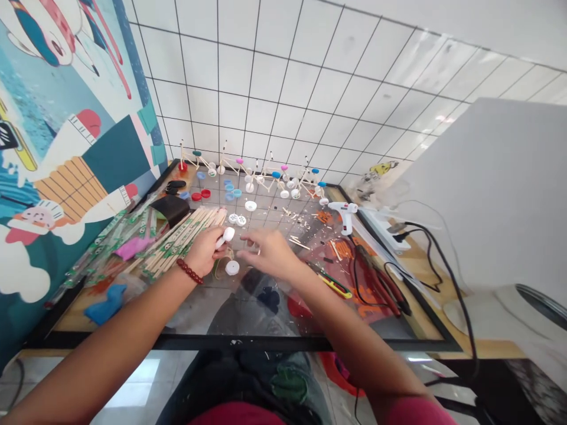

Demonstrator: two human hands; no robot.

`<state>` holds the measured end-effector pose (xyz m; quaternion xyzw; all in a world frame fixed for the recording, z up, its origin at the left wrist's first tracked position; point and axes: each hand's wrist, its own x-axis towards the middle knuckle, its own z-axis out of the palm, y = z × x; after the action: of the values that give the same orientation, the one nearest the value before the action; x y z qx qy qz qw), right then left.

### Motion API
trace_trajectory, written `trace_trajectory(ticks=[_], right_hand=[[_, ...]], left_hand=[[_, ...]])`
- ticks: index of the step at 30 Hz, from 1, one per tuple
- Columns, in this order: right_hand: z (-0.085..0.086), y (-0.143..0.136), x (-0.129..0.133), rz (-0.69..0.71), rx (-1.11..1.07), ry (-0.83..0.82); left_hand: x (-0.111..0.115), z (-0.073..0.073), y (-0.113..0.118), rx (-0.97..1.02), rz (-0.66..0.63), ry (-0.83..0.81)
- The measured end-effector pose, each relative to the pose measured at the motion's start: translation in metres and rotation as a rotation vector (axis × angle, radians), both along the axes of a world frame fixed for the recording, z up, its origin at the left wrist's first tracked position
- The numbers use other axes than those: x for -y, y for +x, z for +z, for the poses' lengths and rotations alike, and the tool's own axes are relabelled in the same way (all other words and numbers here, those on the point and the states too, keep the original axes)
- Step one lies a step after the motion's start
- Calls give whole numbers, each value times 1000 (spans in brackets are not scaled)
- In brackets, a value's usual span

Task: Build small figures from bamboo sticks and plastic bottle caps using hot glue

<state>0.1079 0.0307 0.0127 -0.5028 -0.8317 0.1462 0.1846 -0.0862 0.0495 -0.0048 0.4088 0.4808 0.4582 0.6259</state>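
My left hand (205, 249), with a beaded bracelet at the wrist, grips a white bottle cap (228, 234) between thumb and fingers. Another white piece shows under that cap, partly hidden by the fingers. Just to the right is my right hand (268, 252), a little blurred, its thumb and forefinger apart and pointing at the cap without touching it. I see nothing between them. A loose white cap (232, 268) lies on the glass below my hands. Two printed white caps (237, 219) and a plain white lid (250, 206) lie beyond them.
Stick-and-cap figures (277, 176) line the back. Wrapped chopsticks (186, 241) lie left, near blue caps (229, 190) and red caps (201, 194). At right are a glue gun (344, 215), red-handled pliers (380, 277), a yellow cutter (334, 284), a power strip (385, 227) and cables.
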Motion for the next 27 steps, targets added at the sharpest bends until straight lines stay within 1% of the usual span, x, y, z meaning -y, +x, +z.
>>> trace_trajectory(ticks=[2, 4, 5, 7, 9, 11, 12, 13, 15, 19, 21, 24, 26, 27], right_hand=[[-11, -6, 16, 52, 35, -6], [-23, -10, 22, 79, 47, -28], [-28, -11, 23, 82, 20, -55], [-37, -6, 22, 59, -157, -166], [-41, 4, 18, 22, -481, -358], [-40, 15, 16, 5, -832, -547], [-39, 20, 15, 3, -972, -609], [-38, 23, 15, 3, -1077, -643], [-37, 25, 15, -3, -1188, -658], [-39, 17, 14, 13, -1189, -627], [-41, 12, 14, -3, -1170, -609], [-42, 9, 11, -84, -1185, -610], [-42, 10, 9, -148, -1201, -572], [-42, 10, 9, -169, -1196, -536]], left_hand=[[-1, -2, -3, -226, 30, 127], [-1, -3, -6, -528, 5, 326], [-1, -3, -7, -659, -26, 416], [0, -4, -8, -849, -79, 522], [0, -5, -9, -919, -95, 551], [2, -4, -8, -874, -82, 561], [3, -2, -8, -817, -72, 561], [5, 0, -7, -748, -66, 557], [10, 4, -6, -608, -84, 539], [20, 11, 1, -447, -190, 534], [21, 11, 5, -378, -204, 495], [20, 6, 9, -231, -170, 302], [18, 2, 9, -152, -143, 186], [17, 1, 9, -128, -143, 159]])
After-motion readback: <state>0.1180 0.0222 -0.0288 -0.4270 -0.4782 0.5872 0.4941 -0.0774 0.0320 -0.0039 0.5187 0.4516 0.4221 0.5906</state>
